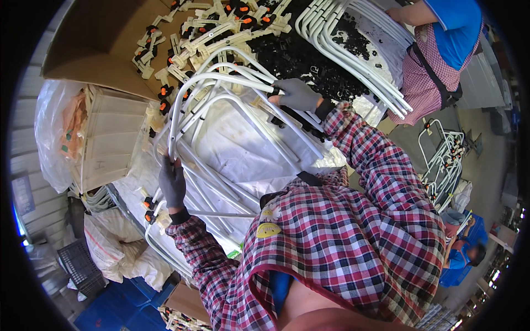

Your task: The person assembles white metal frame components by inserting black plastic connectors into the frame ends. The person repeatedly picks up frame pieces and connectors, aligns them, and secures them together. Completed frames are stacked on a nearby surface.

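In a grey glove, my left hand [173,185] is closed round one leg of a white U-shaped tube frame [222,79]. My right hand [300,95], also gloved in grey, pinches the same frame by its other leg, where a black fitting shows. Beneath it, more white bent tubes [243,112] lie crossed over one another on a pale sheet [234,154]. Beyond my hands spreads a heap of cream plastic brackets [215,36] with black and orange parts. Small black clips [298,60] are piled to its right.
A large open cardboard box [105,41] borders the far left. Stacked white tubes [345,60] lie at the far right, near a co-worker in a blue sleeve [455,27]. White sacks [124,248] and a dark crate [81,267] stand at lower left; more frames [444,165] stand at right.
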{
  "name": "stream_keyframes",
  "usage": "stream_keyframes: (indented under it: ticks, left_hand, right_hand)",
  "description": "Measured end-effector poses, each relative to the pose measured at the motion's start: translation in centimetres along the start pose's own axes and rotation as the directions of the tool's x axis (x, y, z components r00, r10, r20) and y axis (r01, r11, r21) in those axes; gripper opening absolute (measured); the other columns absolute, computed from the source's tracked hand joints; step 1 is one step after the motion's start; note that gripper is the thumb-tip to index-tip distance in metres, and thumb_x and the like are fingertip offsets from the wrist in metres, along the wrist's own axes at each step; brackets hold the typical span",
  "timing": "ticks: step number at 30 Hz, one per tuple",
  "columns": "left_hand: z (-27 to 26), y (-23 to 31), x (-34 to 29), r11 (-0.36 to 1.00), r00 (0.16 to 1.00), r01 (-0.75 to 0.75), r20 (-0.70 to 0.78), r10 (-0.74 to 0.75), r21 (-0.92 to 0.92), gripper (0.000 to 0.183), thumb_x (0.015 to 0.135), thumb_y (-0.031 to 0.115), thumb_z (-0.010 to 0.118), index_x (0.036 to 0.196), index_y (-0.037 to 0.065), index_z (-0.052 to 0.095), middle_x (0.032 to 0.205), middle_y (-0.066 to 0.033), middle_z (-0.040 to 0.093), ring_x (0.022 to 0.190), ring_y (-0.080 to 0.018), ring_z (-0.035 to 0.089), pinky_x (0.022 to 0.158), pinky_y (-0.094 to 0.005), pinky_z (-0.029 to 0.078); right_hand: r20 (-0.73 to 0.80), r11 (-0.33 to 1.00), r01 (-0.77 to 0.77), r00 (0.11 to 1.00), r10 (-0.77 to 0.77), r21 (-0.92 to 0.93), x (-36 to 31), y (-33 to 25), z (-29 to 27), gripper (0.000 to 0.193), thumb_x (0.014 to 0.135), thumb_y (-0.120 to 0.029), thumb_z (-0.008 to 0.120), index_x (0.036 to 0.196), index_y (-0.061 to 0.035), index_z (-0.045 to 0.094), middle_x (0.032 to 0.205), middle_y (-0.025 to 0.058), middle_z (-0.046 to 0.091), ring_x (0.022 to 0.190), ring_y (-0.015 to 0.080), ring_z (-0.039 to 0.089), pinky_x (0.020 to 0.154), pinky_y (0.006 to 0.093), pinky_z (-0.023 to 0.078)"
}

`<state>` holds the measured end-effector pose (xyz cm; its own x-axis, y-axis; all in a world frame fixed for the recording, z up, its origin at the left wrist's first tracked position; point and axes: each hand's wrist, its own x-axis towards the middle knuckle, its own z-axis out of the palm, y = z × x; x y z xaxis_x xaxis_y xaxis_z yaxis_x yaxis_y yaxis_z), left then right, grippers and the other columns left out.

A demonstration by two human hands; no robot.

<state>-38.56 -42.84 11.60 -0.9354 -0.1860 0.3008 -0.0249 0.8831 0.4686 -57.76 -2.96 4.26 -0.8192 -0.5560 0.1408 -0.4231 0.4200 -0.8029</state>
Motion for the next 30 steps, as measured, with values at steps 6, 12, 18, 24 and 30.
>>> stream_keyframes:
  ticks: [6,12,18,24,30]
  left_hand:
    - [0.3,3.7,0.6,0.992,0.995,-0.092,0.052,0.088,0.081,0.042,0.096,0.021,0.059,0.135,0.006,0.052,0.077,-0.016,0.062,0.067,-0.03,0.062,0.059,-0.0384,0.046]
    - [4.7,12.3,5.6,0.89,0.903,-0.429,0.048,0.427,0.157,0.059,0.095,0.034,0.061,0.14,0.0,0.045,0.07,-0.0107,0.061,0.059,-0.0299,0.06,0.055,-0.0408,0.045]
    - [4.2,10.0,4.8,0.927,0.949,-0.304,0.009,0.314,-0.221,0.042,0.093,0.014,0.06,0.135,0.006,0.055,0.112,-0.0185,0.068,0.097,-0.0256,0.068,0.081,-0.0323,0.05]
    - [0.9,5.1,-0.2,0.828,0.986,0.157,0.138,-0.097,-0.538,0.037,0.099,0.023,0.058,0.126,-0.002,0.058,0.087,-0.0007,0.061,0.069,-0.0076,0.05,0.063,-0.0217,0.042]
    - [0.6,4.2,0.5,0.712,0.931,0.364,0.26,-0.256,-0.6,0.029,0.098,0.018,0.06,0.119,-0.002,0.06,0.08,0.0013,0.059,0.065,-0.0045,0.049,0.058,-0.0201,0.039]
  right_hand:
    - [0.174,0.875,0.126,0.957,-0.231,0.468,4.0,-2.4,-2.5,0.036,0.096,-0.038,0.061,0.093,-0.0035,0.069,0.077,0.0061,0.071,0.072,0.0151,0.068,0.073,0.0327,0.052]
    - [0.404,0.643,0.519,0.852,-0.333,-0.564,10.6,-12.3,0.2,0.025,0.074,-0.037,0.071,0.088,-0.0163,0.072,0.069,0.0065,0.066,0.08,0.0288,0.066,0.089,0.0425,0.049]
    - [0.029,0.732,0.613,0.772,-0.635,-0.297,9.9,-11.4,-3.4,0.042,0.072,-0.038,0.078,0.105,-0.0138,0.071,0.1,0.0079,0.069,0.099,0.0286,0.063,0.094,0.0409,0.047]
    - [-0.663,0.777,-0.587,0.678,0.318,-0.228,15.5,6.5,-13.3,0.067,0.086,-0.058,0.061,0.121,-0.0007,0.062,0.106,0.0231,0.068,0.095,0.0294,0.068,0.08,0.0401,0.054]
    - [-0.496,0.845,-0.514,0.701,0.512,0.147,12.9,9.8,-8.9,0.044,0.075,-0.035,0.065,0.105,-0.004,0.071,0.104,0.0203,0.07,0.098,0.0367,0.066,0.085,0.0438,0.05]
